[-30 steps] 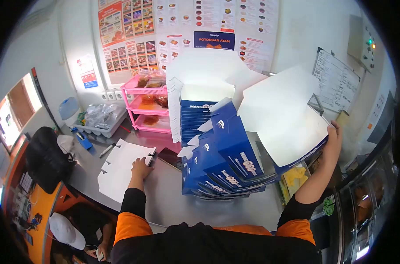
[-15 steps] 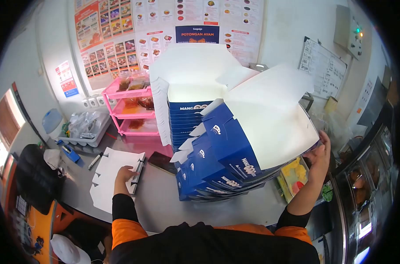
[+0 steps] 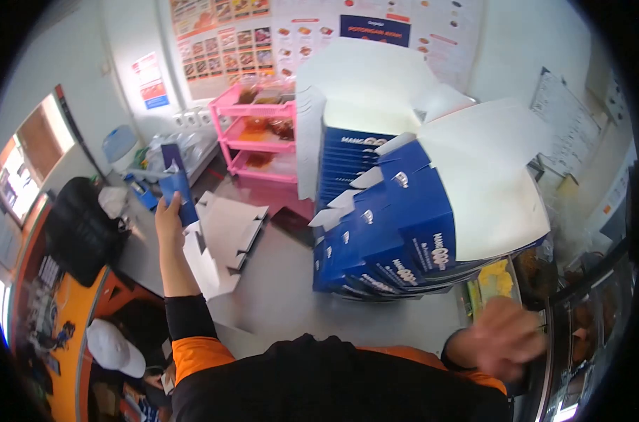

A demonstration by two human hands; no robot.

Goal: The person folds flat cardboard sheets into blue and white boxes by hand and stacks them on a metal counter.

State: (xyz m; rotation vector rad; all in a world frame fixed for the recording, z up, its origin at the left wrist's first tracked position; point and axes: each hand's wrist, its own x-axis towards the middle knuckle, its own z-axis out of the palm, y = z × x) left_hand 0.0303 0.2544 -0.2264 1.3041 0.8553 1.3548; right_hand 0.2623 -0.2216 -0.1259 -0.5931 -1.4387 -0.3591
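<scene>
My left hand [image 3: 168, 218] is closed on a flat cardboard box blank [image 3: 181, 193], lifting its blue side up off the table at the left. White inside up, another flat box blank [image 3: 235, 221] lies beneath and beside it. My right hand [image 3: 506, 337] is smeared by motion near the table's right front edge, apart from the boxes, and its fingers cannot be made out clearly. In the middle stand nested stacks of folded blue boxes [image 3: 386, 225] with white insides and open lids. The rear stack [image 3: 347, 162] leans against the front one.
A pink three-tier rack [image 3: 260, 144] with packed sauces stands at the back. Left of it are a grey tray of plastic bags [image 3: 193, 158] and a blue tool-like object [image 3: 140, 191]. A phone-like dark slab [image 3: 293, 225] lies mid-table. A glass display case [image 3: 586, 337] borders the right side. A person in a white cap [image 3: 112, 348] sits lower left.
My left hand has moved up and left and raised a box blank. My right hand has left the box stack and come down toward my body. The view has shifted.
</scene>
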